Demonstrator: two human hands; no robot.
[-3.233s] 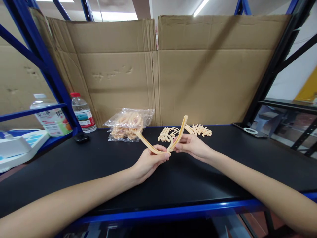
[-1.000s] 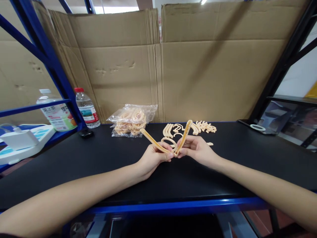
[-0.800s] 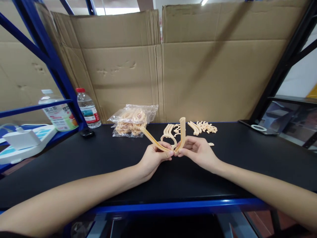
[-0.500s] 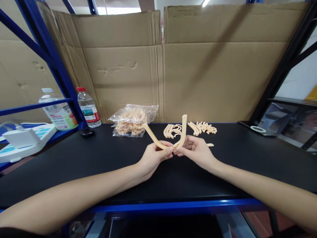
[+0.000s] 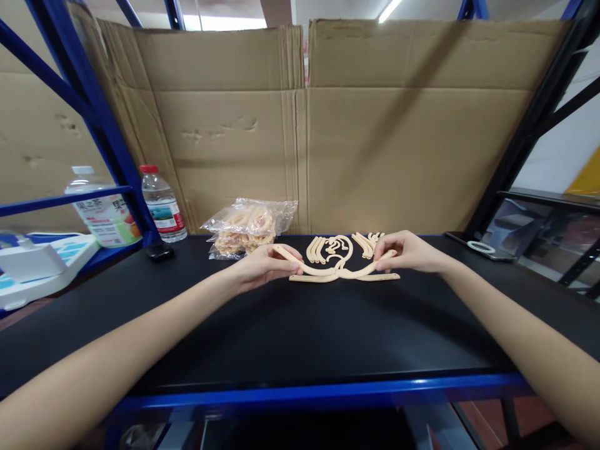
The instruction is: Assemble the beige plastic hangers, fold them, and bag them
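Note:
A beige two-armed piece shaped like a clothes hanger [image 5: 344,273] is held low over the table, its curved arms spread and meeting in the middle. My left hand [image 5: 265,267] pinches the end of its left arm; the thumb and fingers of my right hand [image 5: 405,251] close on the tip of the right arm. Beneath it, a similar pair of flat beige arms [image 5: 314,279] lies on the black table. Curved, hook-like beige parts [image 5: 345,247] sit just behind the middle, partly overlapped in view.
Loose beige strips [image 5: 316,249] and more parts [image 5: 363,245] lie at the back. Left of them are clear bags of beige parts [image 5: 248,225], a red-capped bottle [image 5: 164,206] and a black object [image 5: 159,251]. A phone-like slab with a white ring [image 5: 480,247] lies far right.
The two arms, steeply raised in a V before, are now spread wide and lower. My hands have moved apart from the centre to the outer ends, and farther from me.

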